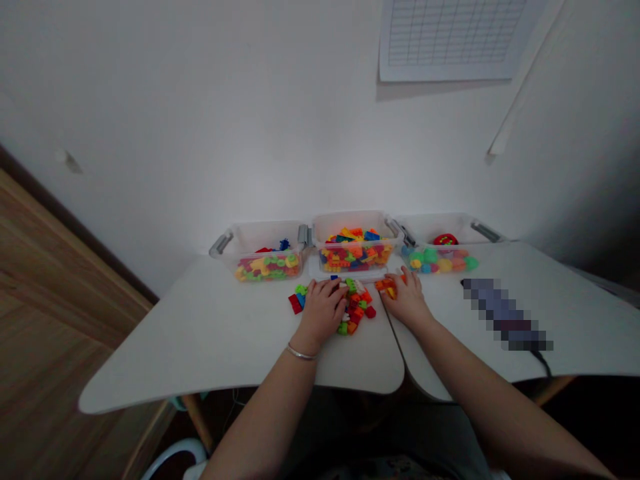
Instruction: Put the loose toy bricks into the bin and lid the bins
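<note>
A loose pile of colourful toy building bricks [357, 307] in red, green, orange, blue and white lies on the white table. My left hand [324, 310], with a silver bangle at the wrist, rests palm down over the left part of this pile, its fingers stretched and slightly apart. Bricks beneath the palm are hidden. To the right, my right hand [407, 300] curls its fingers around a few orange toy bricks [385, 287] near the seam between the tables. How firmly they are gripped does not show.
Behind the pile stands a clear bin of bricks [355, 257]. Another bin [270, 267] at left holds yellow and green pieces; a third [443, 262] at right holds round coloured pieces. A blurred-out dark object [505, 317] lies on the right tabletop [575, 333]. The wall rises close behind.
</note>
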Available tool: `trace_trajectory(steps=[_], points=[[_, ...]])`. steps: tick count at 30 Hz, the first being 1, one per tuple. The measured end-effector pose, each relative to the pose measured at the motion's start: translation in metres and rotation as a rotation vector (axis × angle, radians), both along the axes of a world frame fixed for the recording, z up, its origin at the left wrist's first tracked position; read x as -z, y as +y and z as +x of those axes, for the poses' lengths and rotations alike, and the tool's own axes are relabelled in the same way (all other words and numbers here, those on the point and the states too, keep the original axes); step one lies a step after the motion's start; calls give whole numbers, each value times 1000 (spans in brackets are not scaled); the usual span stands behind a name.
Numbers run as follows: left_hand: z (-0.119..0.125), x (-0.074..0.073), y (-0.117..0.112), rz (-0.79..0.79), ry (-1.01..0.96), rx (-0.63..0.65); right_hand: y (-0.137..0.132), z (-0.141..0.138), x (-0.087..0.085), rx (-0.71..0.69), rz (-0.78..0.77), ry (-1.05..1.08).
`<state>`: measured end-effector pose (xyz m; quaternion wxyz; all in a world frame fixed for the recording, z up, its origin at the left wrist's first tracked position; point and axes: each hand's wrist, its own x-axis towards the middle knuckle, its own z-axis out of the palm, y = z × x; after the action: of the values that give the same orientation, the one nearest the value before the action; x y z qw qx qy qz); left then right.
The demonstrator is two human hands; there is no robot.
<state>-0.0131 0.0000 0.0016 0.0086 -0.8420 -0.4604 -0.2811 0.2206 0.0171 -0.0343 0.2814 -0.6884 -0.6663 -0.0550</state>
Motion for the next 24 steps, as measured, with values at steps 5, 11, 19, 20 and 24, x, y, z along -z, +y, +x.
trace_trajectory(steps=[5,11,19,20,24], points=[[-1,0,0,14,1,9,3,-3,-3,-12,-38,24],[-1,-1,-1,6,-9,6,-3,-14,-6,19,-44,-32],[-2,-1,-2,1,-4,7,7,-12,4,29,40,219],[-2,-1,-2,2,-4,7,8,-12,5,32,62,283],[-1,-1,-2,-3,-5,1,7,-27,6,-4,154,543]])
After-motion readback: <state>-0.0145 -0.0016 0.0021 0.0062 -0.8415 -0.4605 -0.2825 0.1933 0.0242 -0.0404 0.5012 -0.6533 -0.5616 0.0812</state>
